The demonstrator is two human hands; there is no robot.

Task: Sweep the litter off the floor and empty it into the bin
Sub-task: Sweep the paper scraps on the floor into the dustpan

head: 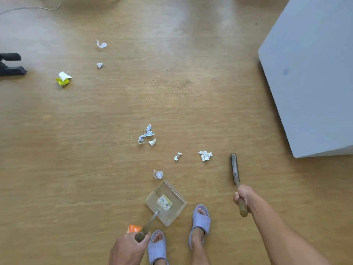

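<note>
My left hand [128, 249] grips the handle of a clear plastic dustpan [166, 202], which rests on the wooden floor in front of my feet. My right hand [242, 196] holds a hand brush [235, 169] by its wooden handle, with the dark brush head pointing away from me. Several crumpled white paper scraps lie ahead: one [205, 155] left of the brush head, a small one [177, 156], a twisted pair [146, 134], and a curled strip [158, 174] just beyond the pan's lip. Farther off lie a yellow-and-white wrapper [64, 79] and two more scraps [101, 44], [99, 65].
A large pale grey block [309, 77] fills the right side. An orange packet [133, 228] lies by my left hand. Black stand feet [11, 64] jut in at the far left, and a white cable [38, 7] runs along the top left. Dark crumbs [172, 83] speckle the floor mid-frame.
</note>
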